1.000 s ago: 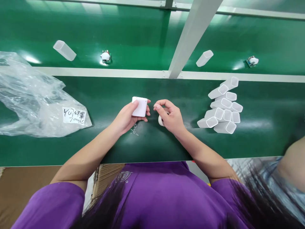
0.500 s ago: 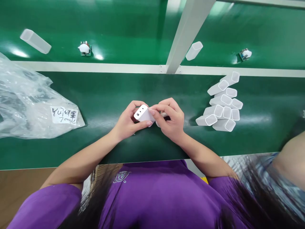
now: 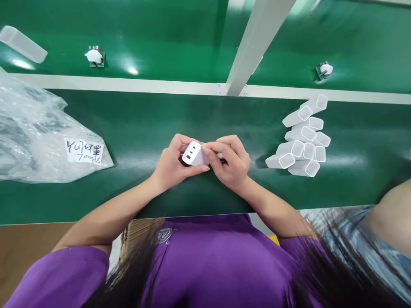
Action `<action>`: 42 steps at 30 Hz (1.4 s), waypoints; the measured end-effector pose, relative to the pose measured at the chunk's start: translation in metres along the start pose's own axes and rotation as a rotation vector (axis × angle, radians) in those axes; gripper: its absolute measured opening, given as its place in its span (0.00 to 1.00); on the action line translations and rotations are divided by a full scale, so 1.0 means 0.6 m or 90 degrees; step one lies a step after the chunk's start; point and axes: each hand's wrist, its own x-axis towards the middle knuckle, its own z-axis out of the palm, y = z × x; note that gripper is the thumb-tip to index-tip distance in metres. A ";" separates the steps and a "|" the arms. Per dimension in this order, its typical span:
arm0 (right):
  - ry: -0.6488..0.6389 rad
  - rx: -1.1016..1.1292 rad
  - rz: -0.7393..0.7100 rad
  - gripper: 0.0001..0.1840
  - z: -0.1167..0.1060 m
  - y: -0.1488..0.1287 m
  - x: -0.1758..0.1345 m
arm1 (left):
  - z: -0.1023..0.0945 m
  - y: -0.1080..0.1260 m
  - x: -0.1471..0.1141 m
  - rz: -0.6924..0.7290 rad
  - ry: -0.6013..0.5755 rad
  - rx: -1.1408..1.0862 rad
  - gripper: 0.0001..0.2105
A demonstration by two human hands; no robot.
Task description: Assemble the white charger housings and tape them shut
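A white USB charger [image 3: 194,155] with several ports on its end face is held in front of my chest, that face tilted up toward me. My left hand [image 3: 171,164] is closed around its left side, thumb along the near edge. My right hand [image 3: 229,162] pinches the charger's right upper edge between thumb and forefinger. Something small and partly dark shows under the right fingers; I cannot make out what it is. The far end of the charger is hidden by the right hand.
Several translucent white sleeves [image 3: 300,149] lie piled on the green bench at right. A labelled plastic bag [image 3: 48,132] lies at left. Beyond a metal rail [image 3: 144,85] and post [image 3: 253,38] are another sleeve [image 3: 25,45] and two small circuit assemblies [image 3: 95,55] [image 3: 324,69]. Someone's arm [image 3: 393,218] is at right.
Beyond the rail, the sleeves and circuit assemblies have shifted left; one sleeve is now behind the post. The charger has turned slightly in my hands, which keep their hold.
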 end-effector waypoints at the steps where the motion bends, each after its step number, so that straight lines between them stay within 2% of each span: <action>1: 0.001 -0.002 0.000 0.02 0.001 0.000 -0.001 | 0.000 0.001 0.000 0.003 0.007 0.011 0.30; 7: 0.005 -0.006 0.006 0.02 0.004 0.000 -0.006 | 0.001 0.001 -0.002 -0.005 0.032 0.070 0.33; 10: 0.002 -0.002 -0.009 0.02 0.003 0.001 -0.005 | -0.002 0.000 -0.002 0.022 0.035 0.105 0.33; 15: -0.020 -0.028 -0.108 0.05 -0.004 0.007 0.002 | -0.017 -0.007 0.004 0.078 0.016 0.211 0.34; 18: -0.030 -0.074 -0.167 0.07 -0.005 0.009 0.001 | -0.027 -0.016 0.006 0.117 0.034 0.292 0.34; 20: -0.037 -0.069 -0.165 0.09 -0.003 0.009 -0.002 | -0.031 -0.022 0.006 0.119 0.041 0.315 0.35; 23: -0.077 0.075 -0.024 0.11 -0.003 0.008 -0.002 | -0.036 -0.025 0.008 0.110 0.047 0.266 0.35; 27: -0.206 0.347 0.272 0.12 -0.010 0.001 0.011 | -0.035 -0.017 0.014 0.084 0.032 0.101 0.31; 29: -0.224 0.430 0.435 0.12 -0.014 0.000 0.020 | -0.031 -0.011 0.017 0.043 0.004 0.002 0.28; 31: -0.174 0.492 0.584 0.12 -0.014 0.005 0.029 | -0.026 -0.006 0.020 -0.011 -0.036 -0.111 0.26; 33: -0.066 0.537 0.712 0.13 -0.012 0.016 0.037 | -0.021 -0.004 0.022 -0.064 -0.077 -0.207 0.24; 35: 0.021 0.571 0.827 0.16 -0.008 0.030 0.043 | -0.017 -0.005 0.023 -0.108 -0.094 -0.264 0.23; 36: 0.034 0.587 0.874 0.18 -0.005 0.036 0.044 | -0.015 -0.006 0.025 -0.126 -0.091 -0.279 0.23; 37: 0.018 0.605 0.910 0.19 -0.003 0.040 0.044 | -0.015 -0.008 0.026 -0.141 -0.087 -0.290 0.24; 39: -0.066 0.641 0.936 0.22 0.001 0.042 0.042 | -0.014 -0.011 0.028 -0.168 -0.079 -0.295 0.25; 40: -0.114 0.657 0.920 0.22 0.002 0.040 0.039 | -0.014 -0.012 0.028 -0.177 -0.078 -0.291 0.25; 42: -0.180 0.664 0.832 0.23 0.003 0.029 0.032 | -0.015 -0.013 0.028 -0.186 -0.076 -0.274 0.26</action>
